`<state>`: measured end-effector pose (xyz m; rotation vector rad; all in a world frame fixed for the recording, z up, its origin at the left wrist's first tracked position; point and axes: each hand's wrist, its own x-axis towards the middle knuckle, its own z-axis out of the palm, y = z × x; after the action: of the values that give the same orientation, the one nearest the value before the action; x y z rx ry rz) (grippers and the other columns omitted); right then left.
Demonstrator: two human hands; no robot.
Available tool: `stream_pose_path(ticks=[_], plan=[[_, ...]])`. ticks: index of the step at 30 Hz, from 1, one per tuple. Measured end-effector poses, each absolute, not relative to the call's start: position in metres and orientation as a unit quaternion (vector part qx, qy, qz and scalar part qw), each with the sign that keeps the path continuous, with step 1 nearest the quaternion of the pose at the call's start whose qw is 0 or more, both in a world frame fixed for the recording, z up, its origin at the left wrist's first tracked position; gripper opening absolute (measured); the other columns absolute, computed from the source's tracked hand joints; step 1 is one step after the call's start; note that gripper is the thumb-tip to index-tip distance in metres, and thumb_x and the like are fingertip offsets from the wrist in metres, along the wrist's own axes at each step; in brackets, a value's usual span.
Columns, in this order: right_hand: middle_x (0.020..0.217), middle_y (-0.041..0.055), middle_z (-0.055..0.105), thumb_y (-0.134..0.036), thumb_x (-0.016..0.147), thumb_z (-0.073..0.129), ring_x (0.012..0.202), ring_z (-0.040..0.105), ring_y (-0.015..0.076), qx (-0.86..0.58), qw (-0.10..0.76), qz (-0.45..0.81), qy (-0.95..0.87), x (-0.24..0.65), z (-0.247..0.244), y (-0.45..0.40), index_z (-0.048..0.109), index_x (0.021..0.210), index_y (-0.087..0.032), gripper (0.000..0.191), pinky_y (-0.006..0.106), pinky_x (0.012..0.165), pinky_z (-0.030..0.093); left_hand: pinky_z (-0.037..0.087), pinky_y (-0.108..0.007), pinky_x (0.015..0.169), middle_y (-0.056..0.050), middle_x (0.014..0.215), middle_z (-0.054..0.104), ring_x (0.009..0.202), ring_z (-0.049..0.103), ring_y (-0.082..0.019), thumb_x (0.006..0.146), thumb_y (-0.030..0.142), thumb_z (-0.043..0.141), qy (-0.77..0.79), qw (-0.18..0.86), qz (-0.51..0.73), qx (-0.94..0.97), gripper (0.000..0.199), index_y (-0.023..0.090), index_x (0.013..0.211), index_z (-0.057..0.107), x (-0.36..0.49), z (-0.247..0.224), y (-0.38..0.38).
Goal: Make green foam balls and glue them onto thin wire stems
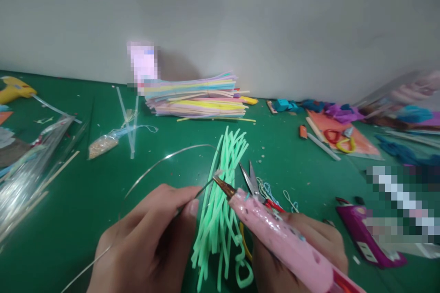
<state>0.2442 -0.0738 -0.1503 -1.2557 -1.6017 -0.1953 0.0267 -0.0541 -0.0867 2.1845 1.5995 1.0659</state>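
Observation:
My left hand (154, 233) is closed, pinching a thin dark strip (206, 185) between thumb and forefinger. A thin shiny band (165, 158) arcs up behind this hand; whether it is part of the same strip I cannot tell. My right hand (316, 233) grips a pink glue gun (271, 224), wrapped in glossy covering. Its brown metal nozzle is at the strip's tip, beside a small whitish bit. Below both lies a loose bundle of mint-green strips (223, 192). Scissors (252, 181) with red on the handle lie open beside it, partly hidden by my right hand.
Bundled pastel strips (197, 96) lie against the wall. On the left are a yellow glue gun (15, 90), clear glue sticks (125, 119) and a small bag of tan bits (105, 144). To the right are a cutter knife (318, 142) and a purple power strip (367, 236).

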Motion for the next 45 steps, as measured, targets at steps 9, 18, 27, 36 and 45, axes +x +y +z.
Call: stream_pose_path(ticks=[9, 18, 27, 36, 45], plan=[[0.066, 0.0025, 0.061, -0.033, 0.081, 0.08, 0.059, 0.057, 0.0159, -0.527, 0.568, -0.105, -0.623, 0.236, -0.15, -0.066, 0.07, 0.076, -0.018, 0.019, 0.029, 0.05, 0.045, 0.053, -0.01, 0.06, 0.006, 0.093, 0.076, 0.065, 0.07, -0.006, 0.094, 0.025, 0.058, 0.536, 0.115, 0.374, 0.748, 0.015, 0.028, 0.107, 0.063, 0.026, -0.09, -0.053], [0.063, 0.0018, 0.059, -0.035, 0.082, 0.078, 0.056, 0.055, 0.0152, -0.522, 0.571, -0.139, -0.618, 0.235, -0.145, -0.065, 0.07, 0.074, -0.018, 0.021, 0.029, 0.048, 0.045, 0.053, -0.009, 0.063, 0.007, 0.093, 0.076, 0.064, 0.069, -0.005, 0.094, 0.027, 0.057, 0.547, 0.097, 0.372, 0.743, 0.016, 0.029, 0.109, 0.063, 0.026, -0.088, -0.053], [0.071, 0.0048, 0.063, -0.034, 0.084, 0.076, 0.062, 0.059, 0.0165, -0.536, 0.536, -0.092, -0.645, 0.246, -0.151, -0.076, 0.07, 0.086, -0.016, 0.019, 0.03, 0.053, 0.047, 0.053, -0.011, 0.061, 0.007, 0.09, 0.075, 0.062, 0.068, -0.006, 0.093, 0.027, 0.058, 0.547, 0.109, 0.38, 0.738, 0.015, 0.029, 0.107, 0.064, 0.025, -0.088, -0.056], [0.07, 0.0053, 0.062, -0.036, 0.085, 0.075, 0.063, 0.06, 0.0188, -0.532, 0.543, -0.107, -0.641, 0.247, -0.155, -0.077, 0.071, 0.09, -0.017, 0.019, 0.031, 0.051, 0.047, 0.054, -0.018, 0.06, 0.004, 0.091, 0.074, 0.061, 0.067, -0.01, 0.095, 0.028, 0.055, 0.574, 0.111, 0.375, 0.72, 0.013, 0.029, 0.105, 0.063, 0.033, -0.089, -0.059], [0.061, 0.0025, 0.059, -0.035, 0.087, 0.073, 0.062, 0.06, 0.0205, -0.522, 0.525, -0.105, -0.664, 0.249, -0.155, -0.079, 0.071, 0.089, -0.02, 0.016, 0.032, 0.051, 0.046, 0.054, -0.016, 0.064, 0.004, 0.094, 0.074, 0.065, 0.068, -0.008, 0.096, 0.027, 0.054, 0.573, 0.109, 0.371, 0.723, 0.012, 0.028, 0.104, 0.062, 0.034, -0.089, -0.059]])
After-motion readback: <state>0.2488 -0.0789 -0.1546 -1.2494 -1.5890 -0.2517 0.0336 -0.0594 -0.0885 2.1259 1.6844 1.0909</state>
